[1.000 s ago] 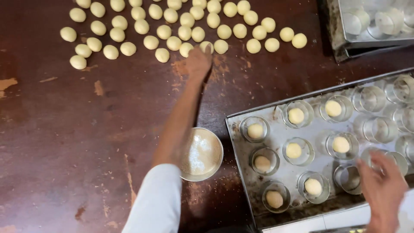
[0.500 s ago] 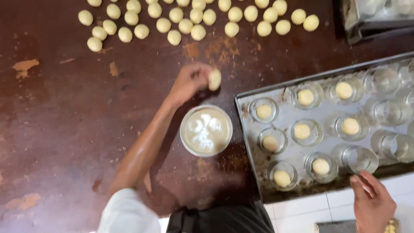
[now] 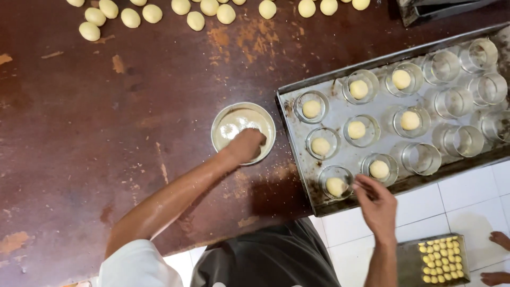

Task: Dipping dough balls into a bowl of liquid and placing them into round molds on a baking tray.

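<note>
**Dough station: one hand in the flour bowl, one at the tray edge**

Dark brown work table [image 3: 106,138], worn and scuffed, with pale patches and a dusting of flour near its middle. It fills most of the view.

Metal baking tray [image 3: 372,159] lies on the right part of the table, angled, its near corner over the table edge above white floor tiles [image 3: 462,202]. Small round glass moulds [image 3: 422,158] stand in rows on it. Eight hold a pale dough ball each; those toward the right are unfilled.

Loose dough balls [image 3: 152,13] lie in a scattered row along the far edge of the table, well apart from the tray.

Small round metal bowl [image 3: 236,125] sits just left of the tray, floury inside.

Left hand [image 3: 247,144] is down in the bowl, fingers curled in and closed. Whatever it grips is hidden under the hand; cannot tell if a dough ball is in there.

Right hand [image 3: 376,204] rests at the tray's near edge, fingers loosely spread and slightly bent, holding nothing, fingertips just beside the nearest filled mould [image 3: 336,183].

A second small tray of yellow pieces [image 3: 438,258] sits on the floor at lower right, bare toes [image 3: 496,258] next to it.
</note>
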